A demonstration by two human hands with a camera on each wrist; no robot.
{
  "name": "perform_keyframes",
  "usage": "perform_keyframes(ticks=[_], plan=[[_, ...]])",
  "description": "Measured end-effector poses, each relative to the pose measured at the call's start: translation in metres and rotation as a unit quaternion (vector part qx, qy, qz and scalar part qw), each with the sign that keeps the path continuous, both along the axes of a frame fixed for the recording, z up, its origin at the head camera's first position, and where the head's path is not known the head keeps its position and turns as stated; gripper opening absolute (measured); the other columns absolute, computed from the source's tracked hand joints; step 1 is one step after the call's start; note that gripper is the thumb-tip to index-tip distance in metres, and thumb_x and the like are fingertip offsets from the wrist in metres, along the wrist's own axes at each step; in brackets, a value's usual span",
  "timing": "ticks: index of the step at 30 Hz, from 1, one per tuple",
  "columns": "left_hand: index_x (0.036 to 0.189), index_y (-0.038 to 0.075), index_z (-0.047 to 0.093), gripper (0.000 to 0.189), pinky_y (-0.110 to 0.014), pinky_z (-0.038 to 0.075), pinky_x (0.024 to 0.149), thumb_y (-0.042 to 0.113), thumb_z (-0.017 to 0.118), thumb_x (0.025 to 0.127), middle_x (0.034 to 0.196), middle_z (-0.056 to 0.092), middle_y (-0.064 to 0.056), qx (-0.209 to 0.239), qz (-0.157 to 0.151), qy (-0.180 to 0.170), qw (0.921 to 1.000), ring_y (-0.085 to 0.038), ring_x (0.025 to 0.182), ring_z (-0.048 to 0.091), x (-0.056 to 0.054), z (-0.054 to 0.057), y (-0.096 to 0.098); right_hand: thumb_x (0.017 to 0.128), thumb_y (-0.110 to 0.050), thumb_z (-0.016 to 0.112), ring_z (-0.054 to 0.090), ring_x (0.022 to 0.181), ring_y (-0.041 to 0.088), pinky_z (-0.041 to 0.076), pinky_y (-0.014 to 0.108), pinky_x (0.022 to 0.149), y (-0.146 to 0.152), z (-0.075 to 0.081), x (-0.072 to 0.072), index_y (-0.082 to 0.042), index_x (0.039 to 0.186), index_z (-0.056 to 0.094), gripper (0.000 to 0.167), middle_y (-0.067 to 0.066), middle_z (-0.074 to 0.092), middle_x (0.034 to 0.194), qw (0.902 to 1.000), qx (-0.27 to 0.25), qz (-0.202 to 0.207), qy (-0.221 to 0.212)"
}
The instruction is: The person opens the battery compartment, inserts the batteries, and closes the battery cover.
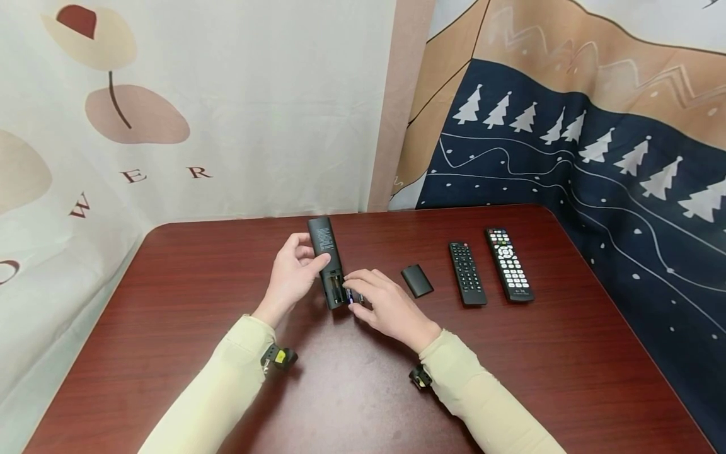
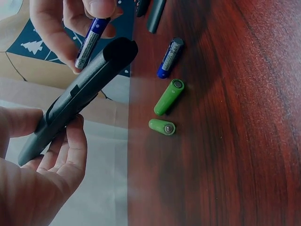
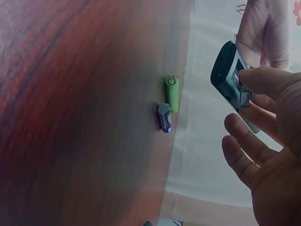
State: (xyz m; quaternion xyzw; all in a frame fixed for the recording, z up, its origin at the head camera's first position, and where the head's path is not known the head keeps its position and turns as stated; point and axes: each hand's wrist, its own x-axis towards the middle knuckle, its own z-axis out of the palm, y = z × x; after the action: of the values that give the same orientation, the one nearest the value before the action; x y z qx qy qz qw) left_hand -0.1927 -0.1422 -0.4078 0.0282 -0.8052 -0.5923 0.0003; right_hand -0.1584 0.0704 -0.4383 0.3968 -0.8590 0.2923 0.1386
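My left hand [image 1: 290, 276] grips a black remote control [image 1: 324, 244], back side up, its thumb across the back. The battery compartment [image 1: 336, 289] at the near end is uncovered. Beside that end, my right hand [image 1: 391, 308] pinches a blue battery [image 2: 92, 43] between thumb and fingers. On the table, below the remote in the left wrist view, lie another blue battery [image 2: 170, 57], a green battery [image 2: 169, 97] and a second green battery [image 2: 162, 126]. Hands and remote mostly hide these loose batteries in the head view.
A black battery cover [image 1: 417, 280] lies right of my right hand. Farther right are a small black remote [image 1: 467, 274] and a larger one with white buttons [image 1: 509, 265]. The reddish-brown table [image 1: 215, 271] meets hanging cloths at its back and right edges.
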Motion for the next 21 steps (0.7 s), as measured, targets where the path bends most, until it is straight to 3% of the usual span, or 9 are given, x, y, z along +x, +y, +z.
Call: perform_keyframes(ticks=[6,13,21], plan=[[0.139,0.003,0.05,0.048,-0.033,0.059,0.072,0.008,0.07,0.096,0.105,0.069,-0.018,0.002,-0.002,-0.003,1.0,-0.016,0.088,0.07,0.0,0.0007,0.0008,0.091,-0.009,0.079,0.063,0.113,0.02,0.054,0.034,0.097,-0.0025,0.0003,0.0016,-0.006,0.121,0.071,0.032,0.005,0.066,0.128,1.0,-0.001,0.003,0.0],[0.141,0.005,0.049,0.048,-0.049,0.06,0.081,0.01,0.069,0.097,0.11,0.069,-0.019,0.001,-0.006,-0.008,0.9999,-0.019,0.09,0.07,0.0005,0.0012,0.0028,0.091,-0.009,0.078,0.064,0.119,0.024,0.047,0.05,0.11,-0.0045,0.0003,0.0027,-0.004,0.12,0.071,0.031,0.008,0.066,0.129,1.0,0.001,0.008,0.004],[0.14,0.004,0.049,0.048,-0.051,0.06,0.082,0.01,0.07,0.097,0.108,0.069,-0.02,0.013,-0.01,-0.006,0.9998,-0.018,0.088,0.071,0.0004,0.0021,0.005,0.091,-0.008,0.078,0.063,0.114,0.02,0.053,0.034,0.099,-0.0057,0.0002,0.0017,-0.005,0.119,0.072,0.03,0.006,0.065,0.129,0.9997,0.001,0.008,0.021]])
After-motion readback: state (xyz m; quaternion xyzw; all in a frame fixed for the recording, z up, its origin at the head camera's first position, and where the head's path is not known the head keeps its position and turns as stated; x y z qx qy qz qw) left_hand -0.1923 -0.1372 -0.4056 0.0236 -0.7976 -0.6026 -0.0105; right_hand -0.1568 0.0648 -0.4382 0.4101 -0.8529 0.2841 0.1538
